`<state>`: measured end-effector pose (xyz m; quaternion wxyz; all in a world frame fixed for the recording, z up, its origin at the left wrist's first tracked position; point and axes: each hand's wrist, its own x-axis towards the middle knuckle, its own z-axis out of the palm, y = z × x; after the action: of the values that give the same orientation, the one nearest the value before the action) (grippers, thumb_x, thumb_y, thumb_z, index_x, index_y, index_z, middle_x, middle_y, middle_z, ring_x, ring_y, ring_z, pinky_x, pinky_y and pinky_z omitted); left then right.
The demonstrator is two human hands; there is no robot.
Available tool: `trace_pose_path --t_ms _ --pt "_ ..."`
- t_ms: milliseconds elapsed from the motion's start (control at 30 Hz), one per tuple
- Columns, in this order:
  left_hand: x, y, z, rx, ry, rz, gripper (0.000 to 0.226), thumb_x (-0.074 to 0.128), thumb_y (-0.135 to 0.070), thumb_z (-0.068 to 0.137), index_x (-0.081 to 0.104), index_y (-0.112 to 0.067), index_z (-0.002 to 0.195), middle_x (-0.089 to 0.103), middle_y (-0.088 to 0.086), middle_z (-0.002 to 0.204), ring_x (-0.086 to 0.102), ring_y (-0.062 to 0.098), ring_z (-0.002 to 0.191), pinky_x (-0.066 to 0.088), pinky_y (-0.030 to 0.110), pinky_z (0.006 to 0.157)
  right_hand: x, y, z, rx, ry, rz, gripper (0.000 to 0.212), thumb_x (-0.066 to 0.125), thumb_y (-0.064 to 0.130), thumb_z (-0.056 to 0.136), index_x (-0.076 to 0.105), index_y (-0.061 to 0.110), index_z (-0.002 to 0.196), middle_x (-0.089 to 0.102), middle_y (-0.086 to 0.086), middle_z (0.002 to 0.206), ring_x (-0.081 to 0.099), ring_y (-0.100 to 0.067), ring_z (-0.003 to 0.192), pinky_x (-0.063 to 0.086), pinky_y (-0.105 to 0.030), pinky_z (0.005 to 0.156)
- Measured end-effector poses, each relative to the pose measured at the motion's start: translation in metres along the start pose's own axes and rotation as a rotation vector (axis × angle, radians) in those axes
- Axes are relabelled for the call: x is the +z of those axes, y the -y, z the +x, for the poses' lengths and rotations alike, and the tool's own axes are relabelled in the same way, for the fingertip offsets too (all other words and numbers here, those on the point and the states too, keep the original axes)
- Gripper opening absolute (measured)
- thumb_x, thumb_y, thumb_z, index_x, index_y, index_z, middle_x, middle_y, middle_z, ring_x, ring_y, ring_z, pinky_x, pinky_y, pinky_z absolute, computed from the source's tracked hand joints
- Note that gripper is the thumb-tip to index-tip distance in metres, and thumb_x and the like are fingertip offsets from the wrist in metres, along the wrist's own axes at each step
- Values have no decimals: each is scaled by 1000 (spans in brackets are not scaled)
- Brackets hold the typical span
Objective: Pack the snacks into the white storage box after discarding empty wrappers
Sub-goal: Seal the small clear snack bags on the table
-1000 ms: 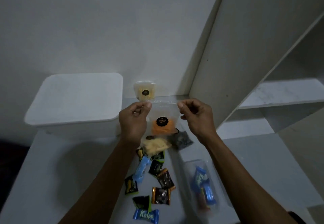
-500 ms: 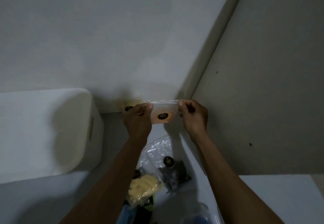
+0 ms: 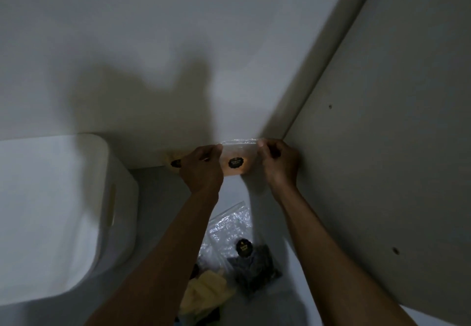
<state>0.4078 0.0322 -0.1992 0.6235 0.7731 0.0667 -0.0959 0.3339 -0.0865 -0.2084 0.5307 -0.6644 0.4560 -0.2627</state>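
Your left hand (image 3: 204,166) and right hand (image 3: 277,160) pinch the clear snack pouch (image 3: 237,163) by its top corners; white storage box (image 3: 51,211) lidded, left.

Both arms extended forward, left hand (image 3: 202,166) and right hand (image 3: 279,161) raised level, each with fingers curled in a pinching grip

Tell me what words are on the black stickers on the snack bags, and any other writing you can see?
Black sticker on the held bag, pinched by the left hand and right hand: writing too blurred to read.
Black sticker on the bag of dark snacks lying below: too blurred to read.
White storage box: no writing shows.
Nothing else readable.
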Motion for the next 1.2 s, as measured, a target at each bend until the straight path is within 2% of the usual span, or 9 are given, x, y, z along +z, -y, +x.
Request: trace_pose_path --t_ms 200,367,433,533,667,767,867,1000,1200 --pt "-9 -5 -6 -22 0 47 20 77 -24 84 75 -6 91 73 4 84 64 9 74 46 10 64 -3 2 -3 -9 -41 -31 14 71 16 88 72 8 100 70 -2 84 64 -13 76 52 -24 69" --pt "-64 1 -41 1 50 151 20 73 -39 84 73 -19 79 64 -12 67 57 -6 64 42 8 62 -21 -8 -55 57 4 18 13 73 20 85 66 31 85 68 -1 76 63 -19 72 56 -40 75" --pt "-95 11 -61 11 61 249 19 73 -39 85 71 -21 80 62 -14 67 55 -5 64 39 8 58 -23 -14 -92 69 109 73 21 71 9 87 66 29 86 66 1 76 60 -15 72 53 -34 73" --pt "-138 34 -89 -28 7 317 22 74 -29 85 72 -14 102 68 -5 91 62 9 84 45 15 76 -20 -32 -146 60 243 -24 16 72 13 87 69 29 88 69 8 79 62 -9 73 52 -23 72" --pt "-177 73 -119 -217 -49 466 50 73 -33 85 58 -9 127 58 10 123 56 24 110 45 35 98 -12 -61 -195 77 382 -274 15 68 25 84 70 19 98 72 -8 86 68 -22 80 56 -32 80" --pt "-187 96 -129 -450 66 502 64 75 -43 80 53 -8 129 60 13 119 58 31 109 49 42 96 -6 -69 -217 116 474 -356 31 63 17 82 65 15 113 70 -7 100 68 -24 94 55 -40 87" --pt "-186 106 -135 -484 160 492 70 71 -58 68 60 -4 111 68 14 107 65 29 93 56 41 84 -7 -71 -229 121 470 -327 41 59 7 82 62 13 122 68 -7 107 65 -23 99 55 -39 91" --pt "-187 96 -148 -413 158 351 35 71 -24 86 64 3 107 69 11 106 66 28 95 54 38 84 -16 -65 -241 121 449 -237 41 56 -6 86 62 12 123 63 -6 108 63 -21 97 57 -34 85" --pt "-204 81 -172 -386 206 164 11 64 -9 87 67 1 85 68 27 90 67 38 81 57 50 73 -38 -54 -270 225 452 -52 36 66 -1 87 61 19 117 61 3 92 62 -18 88 55 -25 72"
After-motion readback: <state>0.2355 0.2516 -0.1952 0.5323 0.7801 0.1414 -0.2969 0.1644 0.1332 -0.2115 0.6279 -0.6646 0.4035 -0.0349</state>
